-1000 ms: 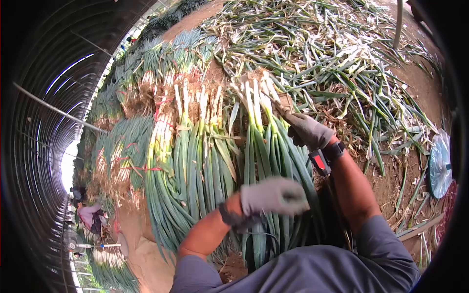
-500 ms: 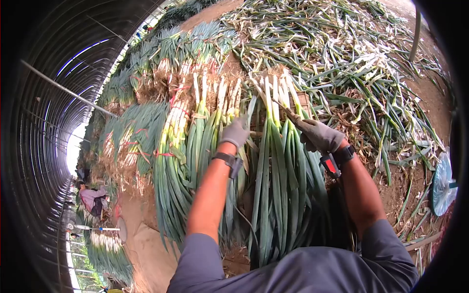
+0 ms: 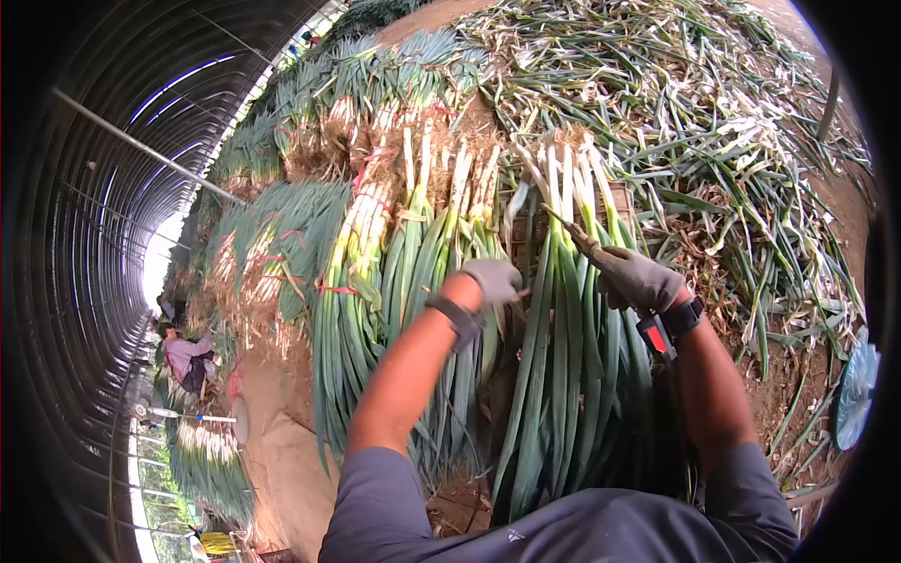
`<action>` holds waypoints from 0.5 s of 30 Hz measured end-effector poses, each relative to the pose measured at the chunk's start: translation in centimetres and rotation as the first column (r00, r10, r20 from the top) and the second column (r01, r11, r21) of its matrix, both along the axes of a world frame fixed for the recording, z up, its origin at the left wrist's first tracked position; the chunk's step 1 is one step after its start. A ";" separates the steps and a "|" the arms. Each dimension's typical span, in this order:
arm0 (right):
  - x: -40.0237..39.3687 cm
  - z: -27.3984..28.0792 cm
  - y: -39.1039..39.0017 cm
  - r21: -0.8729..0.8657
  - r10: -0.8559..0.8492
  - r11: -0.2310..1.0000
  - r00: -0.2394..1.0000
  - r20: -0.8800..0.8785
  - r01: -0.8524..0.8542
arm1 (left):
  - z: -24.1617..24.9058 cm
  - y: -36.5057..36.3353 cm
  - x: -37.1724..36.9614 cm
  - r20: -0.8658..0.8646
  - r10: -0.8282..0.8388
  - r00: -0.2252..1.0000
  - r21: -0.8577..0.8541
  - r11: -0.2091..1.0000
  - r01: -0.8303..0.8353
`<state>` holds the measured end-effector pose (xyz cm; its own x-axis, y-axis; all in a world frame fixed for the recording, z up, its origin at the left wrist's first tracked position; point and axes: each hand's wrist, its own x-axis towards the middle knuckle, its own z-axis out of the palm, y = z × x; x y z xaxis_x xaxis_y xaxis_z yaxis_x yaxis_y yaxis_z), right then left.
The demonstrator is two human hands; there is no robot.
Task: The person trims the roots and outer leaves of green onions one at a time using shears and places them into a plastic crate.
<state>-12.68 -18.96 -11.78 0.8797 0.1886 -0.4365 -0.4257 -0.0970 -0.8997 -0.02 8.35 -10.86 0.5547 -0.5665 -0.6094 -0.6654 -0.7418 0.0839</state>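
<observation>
My left hand (image 3: 493, 280), in a grey glove, is closed above the green leaves, left of a loose sheaf of long green onions (image 3: 568, 272). A small brownish tip sticks out beside its fingers; I cannot tell what it is. Wrapped in a matching glove, my right hand (image 3: 640, 280) grips a slim, brown, pointed tool (image 3: 584, 239). The tool's tip slants up and left across the pale stalks of that sheaf. White stems and roots lie at the far end, leaves toward me. More green onions (image 3: 427, 235) lie left of my left hand.
Bundles tied with red bands (image 3: 361, 211) lie in rows to the left. Loose leaves (image 3: 657, 122) cover the ground at the upper right. A crate (image 3: 619, 202) shows beneath the sheaf. A person (image 3: 190, 358) sits far left, near a metal pole (image 3: 150, 145). Blue plastic (image 3: 856, 389) lies at right.
My left hand has moved down and toward the sheaf, its fingers now drawn in. The right hand still holds the tool over the stalks. The whole view has shifted slightly.
</observation>
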 end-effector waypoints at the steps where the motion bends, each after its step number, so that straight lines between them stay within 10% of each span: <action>1: 0.0 0.1 0.2 -0.017 0.015 1.000 1.000 0.013 -0.014 | 2.4 1.8 1.0 -0.065 0.169 0.984 -0.263 0.948 -0.180; 2: 0.1 0.2 0.3 -0.038 0.030 0.999 0.999 0.026 -0.029 | 0.8 4.6 7.2 0.267 0.019 0.964 -0.249 0.967 0.050; 3: 0.1 0.4 0.3 -0.057 0.040 0.998 0.998 0.038 -0.038 | 7.3 4.4 8.7 0.387 0.363 0.848 -0.274 0.923 -0.270; 4: -0.2 1.3 0.6 -0.025 0.037 0.999 0.999 0.013 -0.037 | 9.7 5.6 7.3 -0.150 0.699 0.700 -0.823 0.304 -0.480; 5: -0.1 0.9 0.8 -0.007 0.041 0.999 0.999 0.000 -0.041 | 12.1 6.8 5.7 -0.573 0.420 0.704 -0.792 -0.505 -0.343; 7: 0.6 -0.1 1.0 0.021 0.061 0.998 0.998 -0.010 -0.061 | 8.1 10.0 8.8 -0.115 0.840 0.531 -0.968 0.025 -0.248; 8: 0.8 -0.2 1.1 0.020 0.102 0.995 0.995 -0.022 -0.102 | 5.4 12.0 10.1 0.479 0.791 0.380 -0.782 0.581 -0.224; 9: 0.7 0.3 1.6 0.030 0.100 0.995 0.995 -0.011 -0.100 | 4.8 10.6 8.0 0.469 0.806 0.362 -0.637 0.593 -0.493; 12: 0.2 1.3 2.8 0.125 0.137 0.982 0.990 0.036 -0.140 | -2.2 10.4 5.9 0.516 0.628 0.582 -0.283 0.767 -0.576; 15: 0.0 0.6 3.9 0.090 0.123 0.989 0.992 -0.020 -0.121 | -4.2 9.0 4.4 0.698 0.530 0.482 -0.293 0.825 -0.483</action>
